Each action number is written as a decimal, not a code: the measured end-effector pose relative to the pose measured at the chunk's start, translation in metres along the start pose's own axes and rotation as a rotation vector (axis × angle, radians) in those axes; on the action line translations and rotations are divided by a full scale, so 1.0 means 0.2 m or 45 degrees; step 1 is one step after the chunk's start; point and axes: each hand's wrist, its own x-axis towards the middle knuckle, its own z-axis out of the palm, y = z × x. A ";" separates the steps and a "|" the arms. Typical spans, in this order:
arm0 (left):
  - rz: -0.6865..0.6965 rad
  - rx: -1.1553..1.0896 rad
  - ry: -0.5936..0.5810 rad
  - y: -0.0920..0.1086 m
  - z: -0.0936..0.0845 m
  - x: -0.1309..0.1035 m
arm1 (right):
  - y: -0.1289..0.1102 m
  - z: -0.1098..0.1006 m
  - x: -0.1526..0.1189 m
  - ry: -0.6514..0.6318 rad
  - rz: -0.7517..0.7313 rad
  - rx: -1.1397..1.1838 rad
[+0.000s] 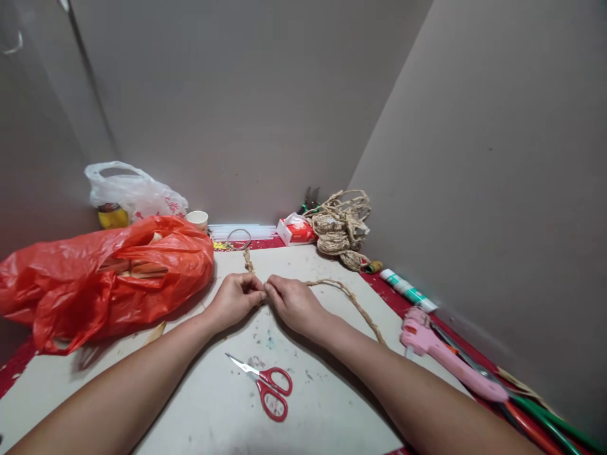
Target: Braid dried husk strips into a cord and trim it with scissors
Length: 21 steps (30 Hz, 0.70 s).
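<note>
My left hand [237,302] and my right hand [294,304] meet fingertip to fingertip over the pale board [327,379]. Both are closed in a pinch on a brown twisted rope [348,294], whose held part is mostly hidden by the fingers. From behind my right hand the rope curves away to the right and down beside the forearm. Beyond my left hand, a knotted piece of rope [248,261] runs up to a thin metal ring [239,239]. Red-handled scissors [270,385] lie slightly apart on the board between my forearms.
An orange plastic bag [71,278] with wooden pieces fills the left side. Behind stand a paper cup [198,220], clear sticks [241,232], a tissue pack [294,230] and bundled rope [334,234]. A pink glue gun [455,363] lies along the right edge by the wall.
</note>
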 end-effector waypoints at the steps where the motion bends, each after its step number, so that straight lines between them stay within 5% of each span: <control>1: -0.005 -0.009 -0.001 0.00 0.00 0.00 | 0.00 0.00 0.00 0.006 0.000 -0.028; 6: -0.007 -0.054 -0.031 0.00 0.00 0.00 | -0.01 0.00 0.00 0.026 0.042 -0.002; 13: -0.050 -0.089 -0.047 0.01 0.00 0.00 | 0.04 0.03 0.04 -0.097 0.305 0.659; 15: -0.060 -0.095 -0.020 0.01 0.00 0.00 | 0.06 0.01 0.04 -0.004 0.349 0.728; 18: -0.053 -0.103 0.002 0.01 0.00 0.00 | 0.05 -0.03 0.03 0.223 0.209 0.617; 21: -0.022 -0.102 0.012 -0.01 0.00 0.00 | 0.00 -0.07 -0.01 0.170 0.014 0.343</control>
